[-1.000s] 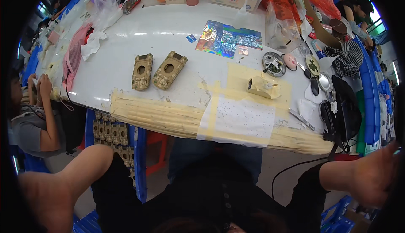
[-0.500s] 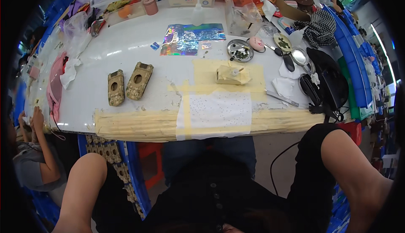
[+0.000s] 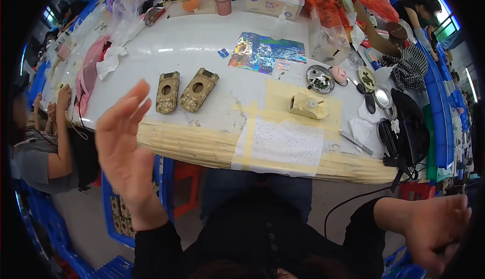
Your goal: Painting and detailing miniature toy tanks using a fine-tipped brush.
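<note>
My left hand [image 3: 126, 147] is raised in front of the table's near left edge, fingers stretched out and nothing in it. My right hand [image 3: 437, 228] is off at the far right, below the table's level; motion blurs its fingers, and no held thing shows. Nearest to the left hand lie two camouflage-painted toy tank hulls, one upright [image 3: 167, 92] and one slanted [image 3: 199, 90], each with a round hole in its top. A block wrapped in yellowish tape [image 3: 304, 105], with a small stick on it, sits on taped paper right of centre. Neither hand touches any of these.
White dotted paper [image 3: 285, 145] is taped at the front edge. Tweezers [image 3: 357, 143], a metal dish [image 3: 320, 79] of small dark bits and a black bag [image 3: 411, 122] lie rightward. Holographic sheet [image 3: 268, 51] lies behind. A blue crate [image 3: 117, 231] of camouflage parts stands below; a co-worker [image 3: 43, 155] sits left.
Both hands have come into view, the left raised and the right out to the side. My view has shifted, so the table's things appear further right. The hulls and wrapped block stay in place.
</note>
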`<state>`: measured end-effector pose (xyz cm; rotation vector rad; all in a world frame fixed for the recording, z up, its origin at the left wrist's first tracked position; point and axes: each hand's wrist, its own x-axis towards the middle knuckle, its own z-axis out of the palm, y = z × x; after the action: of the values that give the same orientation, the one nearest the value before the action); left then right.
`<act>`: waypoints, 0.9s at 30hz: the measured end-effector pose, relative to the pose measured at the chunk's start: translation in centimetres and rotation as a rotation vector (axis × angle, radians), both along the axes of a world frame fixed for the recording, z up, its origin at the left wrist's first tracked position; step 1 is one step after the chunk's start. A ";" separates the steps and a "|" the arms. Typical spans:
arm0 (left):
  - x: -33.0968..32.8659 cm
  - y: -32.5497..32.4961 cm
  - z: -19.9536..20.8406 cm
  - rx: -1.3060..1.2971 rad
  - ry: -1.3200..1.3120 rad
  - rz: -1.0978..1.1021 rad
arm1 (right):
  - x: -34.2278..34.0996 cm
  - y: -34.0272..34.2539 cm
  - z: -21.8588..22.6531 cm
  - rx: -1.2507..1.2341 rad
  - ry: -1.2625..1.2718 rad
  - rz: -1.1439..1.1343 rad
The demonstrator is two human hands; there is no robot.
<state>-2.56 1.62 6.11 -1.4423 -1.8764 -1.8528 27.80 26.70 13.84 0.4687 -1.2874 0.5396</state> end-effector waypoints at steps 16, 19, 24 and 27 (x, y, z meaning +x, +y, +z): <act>-5.3 7.3 -5.0 -1.050 0.244 0.389 | -3.6 0.2 -10.5 -0.137 -0.592 -0.613; -5.0 7.9 -5.6 -0.994 0.177 0.409 | -3.3 0.5 -11.1 -0.105 -0.646 -0.588; -4.7 7.9 -5.6 -0.974 0.155 0.428 | -4.7 -0.5 -11.8 -0.188 -0.629 -0.524; -4.3 8.3 -4.5 -0.848 -0.042 0.356 | -5.0 -1.0 -11.9 -0.230 -0.639 -0.494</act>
<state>-6.85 9.94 1.64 -1.0890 -2.8838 -0.9502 22.77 25.65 1.89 -0.2449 -1.8477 0.4190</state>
